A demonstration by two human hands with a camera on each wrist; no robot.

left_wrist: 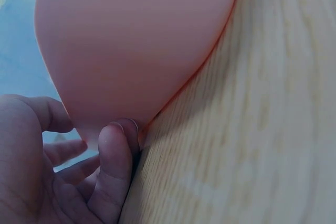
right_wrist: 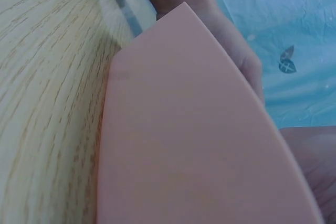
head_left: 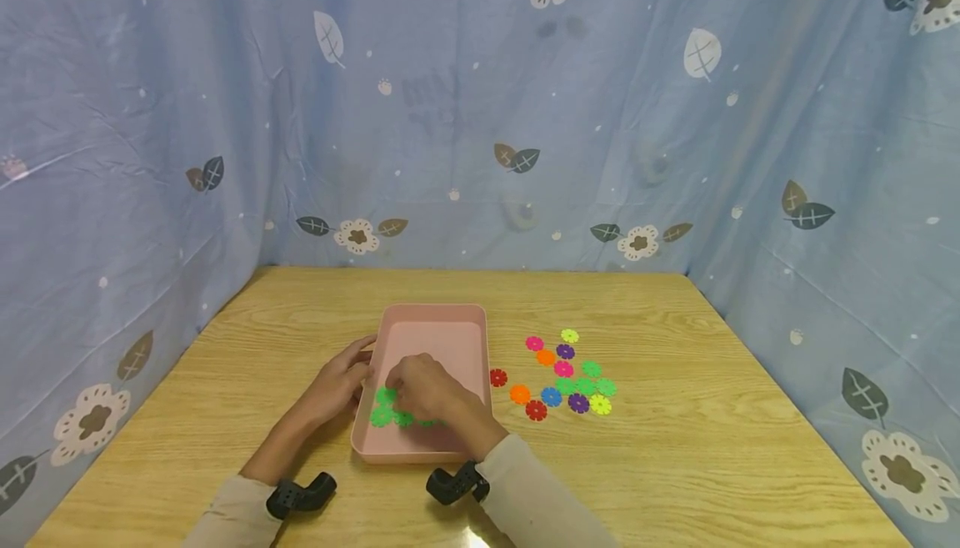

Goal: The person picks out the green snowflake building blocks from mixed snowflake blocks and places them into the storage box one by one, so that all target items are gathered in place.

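A pink rectangular tray (head_left: 442, 339) lies on the table with several green notched plastic discs (head_left: 382, 416) at its near end. My left hand (head_left: 341, 385) holds the tray's left side; in the left wrist view its digits meet the rim and the lower edge of the pink wall (left_wrist: 136, 40). Inside the tray, my right hand (head_left: 427, 388) points down with bent fingers, right beside a green disc (head_left: 386, 396). Its fingertips are hidden, and I cannot tell whether they pinch a disc. In the right wrist view, the tray wall (right_wrist: 184, 129) covers most of the right hand (right_wrist: 315, 156).
Right of the tray, loose notched discs lie scattered on the wooden table (head_left: 675, 448): red (head_left: 536, 409), orange (head_left: 520, 394), blue (head_left: 551, 397), purple (head_left: 578, 403), pink, yellow and green (head_left: 606, 387). A patterned blue curtain (head_left: 465, 114) surrounds the table's back and sides.
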